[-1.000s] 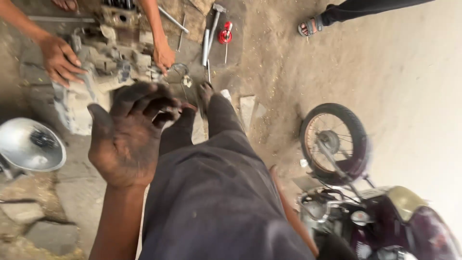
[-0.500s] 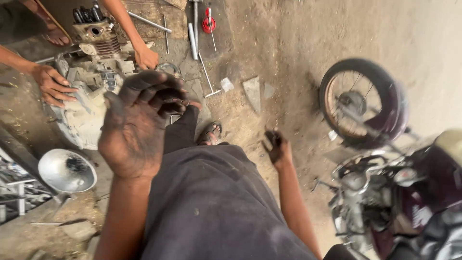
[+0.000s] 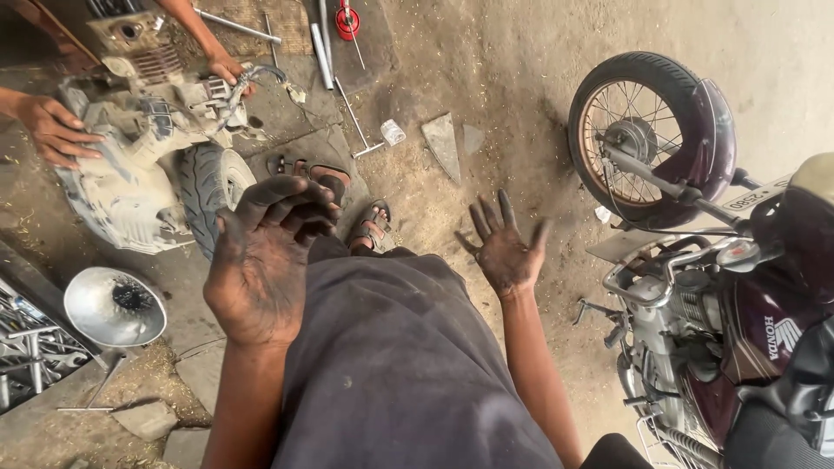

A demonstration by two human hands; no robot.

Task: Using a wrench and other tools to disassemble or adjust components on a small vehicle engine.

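My left hand [image 3: 263, 260] is raised in front of me, black with grease, palm towards me, fingers curled inward and holding nothing. My right hand [image 3: 504, 247] hangs lower to the right, palm up, fingers spread wide, also empty and greasy. Both are above my dark trousers [image 3: 391, 365] and my sandalled feet [image 3: 369, 224]. Neither hand touches anything.
A stripped scooter body [image 3: 130, 165] with its tyre [image 3: 213, 187] lies at upper left, where another person's hands [image 3: 52, 130] rest on it. A metal bowl [image 3: 113, 306] sits at left. Long tools [image 3: 326, 43] lie on the ground ahead. A maroon motorcycle [image 3: 721, 260] stands at right.
The view has swung left and down. My right hand has come up beside my leg and opened wide. My left hand stays raised and curled.
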